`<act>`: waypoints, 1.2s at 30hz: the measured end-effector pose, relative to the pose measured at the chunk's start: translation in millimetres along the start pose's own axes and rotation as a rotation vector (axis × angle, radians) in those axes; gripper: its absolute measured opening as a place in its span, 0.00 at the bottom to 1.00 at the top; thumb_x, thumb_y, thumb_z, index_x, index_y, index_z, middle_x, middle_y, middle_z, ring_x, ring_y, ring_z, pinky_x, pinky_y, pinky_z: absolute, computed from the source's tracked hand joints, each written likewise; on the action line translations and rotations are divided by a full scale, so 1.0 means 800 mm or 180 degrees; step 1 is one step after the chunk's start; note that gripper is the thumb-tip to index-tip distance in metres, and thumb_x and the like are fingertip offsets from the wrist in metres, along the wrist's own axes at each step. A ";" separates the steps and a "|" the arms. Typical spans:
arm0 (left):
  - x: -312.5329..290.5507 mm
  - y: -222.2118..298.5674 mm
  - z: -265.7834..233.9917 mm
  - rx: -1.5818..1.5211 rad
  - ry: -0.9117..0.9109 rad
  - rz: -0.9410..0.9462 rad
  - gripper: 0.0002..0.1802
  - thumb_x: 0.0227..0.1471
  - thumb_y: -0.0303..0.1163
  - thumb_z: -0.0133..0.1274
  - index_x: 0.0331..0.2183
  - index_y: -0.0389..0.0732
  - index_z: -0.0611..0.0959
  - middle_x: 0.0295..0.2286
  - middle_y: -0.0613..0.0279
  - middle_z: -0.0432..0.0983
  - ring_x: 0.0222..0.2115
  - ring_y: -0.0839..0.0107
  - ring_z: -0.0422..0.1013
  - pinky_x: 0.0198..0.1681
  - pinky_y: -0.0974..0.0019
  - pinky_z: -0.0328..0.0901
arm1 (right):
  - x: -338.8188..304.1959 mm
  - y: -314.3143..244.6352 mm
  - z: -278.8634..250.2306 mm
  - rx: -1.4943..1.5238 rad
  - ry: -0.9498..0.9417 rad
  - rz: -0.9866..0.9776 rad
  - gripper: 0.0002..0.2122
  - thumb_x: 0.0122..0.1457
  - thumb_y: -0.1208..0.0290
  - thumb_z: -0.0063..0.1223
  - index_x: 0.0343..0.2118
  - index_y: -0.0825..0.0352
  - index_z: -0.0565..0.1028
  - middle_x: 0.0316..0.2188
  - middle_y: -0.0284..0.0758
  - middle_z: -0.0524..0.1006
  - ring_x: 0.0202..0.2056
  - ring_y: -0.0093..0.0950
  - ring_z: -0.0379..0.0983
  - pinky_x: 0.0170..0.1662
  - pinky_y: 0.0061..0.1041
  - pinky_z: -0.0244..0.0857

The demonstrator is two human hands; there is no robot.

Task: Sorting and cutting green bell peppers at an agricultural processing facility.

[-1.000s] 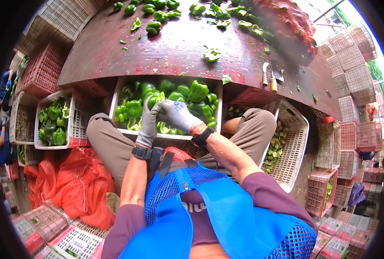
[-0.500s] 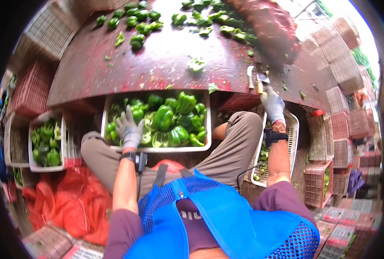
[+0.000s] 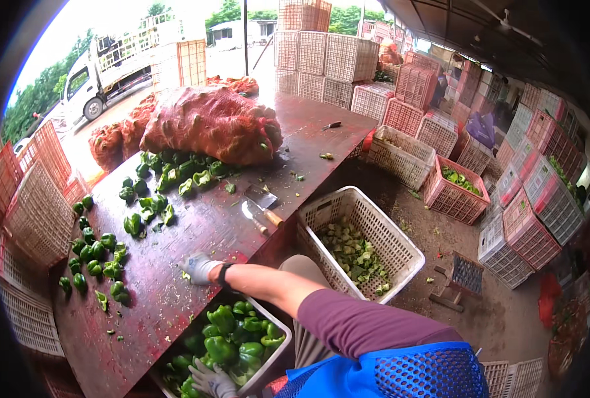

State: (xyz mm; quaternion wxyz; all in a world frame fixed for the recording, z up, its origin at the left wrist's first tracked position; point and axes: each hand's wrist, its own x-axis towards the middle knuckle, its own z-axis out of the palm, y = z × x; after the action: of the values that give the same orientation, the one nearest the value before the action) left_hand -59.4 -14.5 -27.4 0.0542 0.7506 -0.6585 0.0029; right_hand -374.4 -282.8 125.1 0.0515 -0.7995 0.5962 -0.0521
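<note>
My left hand [image 3: 213, 381], gloved in pale grey, lies with fingers spread on the green bell peppers [image 3: 222, 349] in a white crate [image 3: 280, 323] at the table's front edge. My right hand [image 3: 203, 268], also gloved, is low over the table [image 3: 195, 232], its fingers curled down. A small pale-green bit shows at its fingertips; what they grip is mostly hidden. Beyond this hand lie a curved knife [image 3: 254, 217] and a wide-bladed tool [image 3: 266, 205] with a wooden handle. Whole and cut peppers [image 3: 150, 207] are scattered farther back.
A bulging red net sack [image 3: 209, 126] rests on the table's far side. Right of my knee stands a white crate [image 3: 401, 249] holding pepper scraps [image 3: 351, 252]. A low stool [image 3: 459, 280] and stacked crates [image 3: 530, 219] are farther right. Outside is a white truck [image 3: 99, 79].
The view has swung to the right. My right hand has left the knives and moved left across the table. My left hand is still on the crated peppers.
</note>
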 end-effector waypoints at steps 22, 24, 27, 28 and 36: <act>0.074 0.010 -0.026 0.0044 0.0894 0.0432 0.44 0.73 0.62 0.51 0.80 0.54 0.68 0.77 0.43 0.61 0.73 0.37 0.62 0.75 0.22 0.52 | 0.020 -0.004 0.059 -0.0320 0.0499 0.0370 0.13 0.68 0.70 0.60 0.53 0.64 0.87 0.53 0.45 0.88 0.56 0.50 0.85 0.50 0.49 0.82; 0.070 -0.002 -0.048 0.0111 0.0727 0.0443 0.44 0.73 0.62 0.51 0.80 0.54 0.67 0.78 0.43 0.61 0.74 0.37 0.61 0.76 0.22 0.51 | -0.011 -0.017 0.029 0.0828 0.0693 0.0640 0.12 0.65 0.69 0.64 0.49 0.65 0.87 0.48 0.53 0.88 0.55 0.54 0.86 0.56 0.51 0.80; 0.038 0.027 -0.073 0.0162 0.0687 0.0382 0.44 0.74 0.62 0.51 0.80 0.53 0.67 0.77 0.42 0.61 0.72 0.37 0.65 0.74 0.26 0.57 | -0.090 -0.039 -0.020 0.2044 0.0787 0.0632 0.10 0.65 0.70 0.63 0.47 0.64 0.87 0.45 0.54 0.87 0.50 0.55 0.86 0.54 0.52 0.79; 0.018 0.040 -0.083 0.0131 0.0541 0.0334 0.44 0.74 0.62 0.51 0.80 0.53 0.66 0.77 0.42 0.61 0.71 0.37 0.66 0.73 0.27 0.59 | -0.136 -0.046 -0.024 0.2206 0.0754 0.0442 0.09 0.66 0.71 0.61 0.46 0.64 0.86 0.45 0.53 0.87 0.49 0.55 0.86 0.53 0.52 0.78; -0.032 0.079 -0.182 -0.6310 -0.1826 -0.0431 0.53 0.69 0.71 0.54 0.80 0.54 0.59 0.79 0.52 0.54 0.73 0.37 0.64 0.78 0.32 0.60 | -0.401 -0.194 -0.029 0.1824 0.1405 -0.1530 0.10 0.62 0.66 0.64 0.43 0.63 0.82 0.42 0.43 0.83 0.45 0.48 0.83 0.46 0.49 0.77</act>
State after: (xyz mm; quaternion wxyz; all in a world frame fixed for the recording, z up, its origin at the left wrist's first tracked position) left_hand -115.5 15.3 120.6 0.4892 0.3769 -0.3098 -0.7229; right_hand -321.5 68.1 163.4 0.1291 -0.8386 0.3513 -0.3957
